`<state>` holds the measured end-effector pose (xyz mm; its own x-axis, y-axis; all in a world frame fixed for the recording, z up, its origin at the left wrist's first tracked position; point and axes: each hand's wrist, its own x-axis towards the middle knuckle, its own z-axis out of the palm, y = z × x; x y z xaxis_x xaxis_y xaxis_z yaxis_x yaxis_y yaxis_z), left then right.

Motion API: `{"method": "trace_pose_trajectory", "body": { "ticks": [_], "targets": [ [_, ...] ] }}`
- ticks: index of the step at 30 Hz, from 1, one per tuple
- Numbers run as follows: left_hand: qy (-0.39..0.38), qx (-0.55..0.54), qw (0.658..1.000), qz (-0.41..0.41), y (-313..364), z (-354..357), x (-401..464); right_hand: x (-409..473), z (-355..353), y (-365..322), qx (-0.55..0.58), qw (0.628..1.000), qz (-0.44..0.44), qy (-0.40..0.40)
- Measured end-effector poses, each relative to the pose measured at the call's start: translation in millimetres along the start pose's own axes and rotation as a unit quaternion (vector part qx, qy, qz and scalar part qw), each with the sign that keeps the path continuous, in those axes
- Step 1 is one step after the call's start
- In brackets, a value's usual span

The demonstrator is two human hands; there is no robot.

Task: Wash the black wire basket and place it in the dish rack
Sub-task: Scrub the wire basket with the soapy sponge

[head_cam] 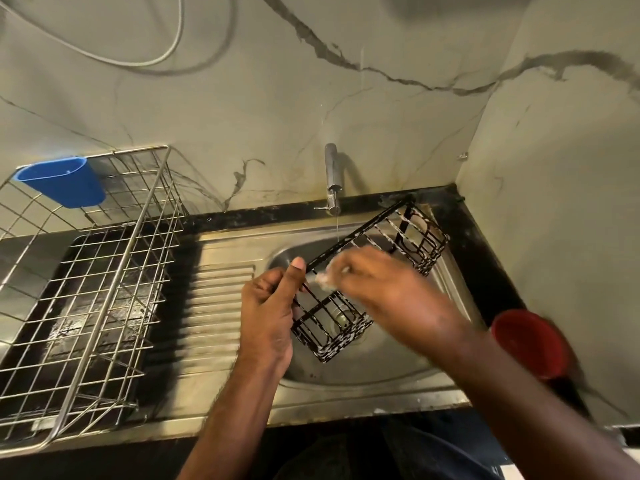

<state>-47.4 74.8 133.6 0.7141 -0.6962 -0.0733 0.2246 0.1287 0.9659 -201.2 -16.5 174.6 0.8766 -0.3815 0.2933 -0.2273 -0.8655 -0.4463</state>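
The black wire basket hangs tilted over the steel sink, flecked with white foam. My left hand grips its near left end, thumb up along the rim. My right hand is blurred over the basket's middle and holds something pale and soapy against the wires; what it is I cannot make out. A thin stream of water falls from the tap onto the basket's rim. The steel wire dish rack stands on the left of the counter.
A blue plastic cup holder hangs on the rack's back corner. The ribbed drainboard lies between rack and sink. A red container sits on the black counter at the right. Marble-patterned walls close in behind and to the right.
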Motion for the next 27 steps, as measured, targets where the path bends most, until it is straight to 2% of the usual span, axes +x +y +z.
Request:
{"method": "trace_pose_trajectory", "body": {
  "ticks": [3, 8, 13, 16, 18, 23, 25, 27],
  "targets": [
    [-0.01, -0.02, 1.0, -0.003, 0, -4, 2, -2, 10, -8, -0.055, 0.992, -0.107, -0.047],
    [0.024, -0.02, 0.999, -0.021, -1, -7, 1, -3, -4, 32, -0.053, 0.994, -0.091, 0.008],
    [0.048, -0.018, 0.998, -0.042, -2, -12, 4, -9, -38, 84, -0.1, 0.985, 0.037, 0.133],
    [0.068, -0.029, 0.996, -0.055, -3, -11, 6, -15, -47, 97, -0.137, 0.973, 0.06, 0.175],
    [0.081, -0.044, 0.993, -0.069, -3, -9, 7, -18, -40, 90, -0.129, 0.975, 0.045, 0.177],
    [0.109, -0.076, 0.985, -0.114, -3, -10, 10, -24, -10, 53, -0.077, 0.99, -0.056, 0.1],
    [0.103, -0.076, 0.983, -0.129, -3, -12, 10, -24, -8, 58, -0.068, 0.99, -0.043, 0.115],
    [0.089, -0.08, 0.983, -0.14, -3, -16, 10, -25, -13, 71, -0.053, 0.984, 0.013, 0.17]
  ]
}}
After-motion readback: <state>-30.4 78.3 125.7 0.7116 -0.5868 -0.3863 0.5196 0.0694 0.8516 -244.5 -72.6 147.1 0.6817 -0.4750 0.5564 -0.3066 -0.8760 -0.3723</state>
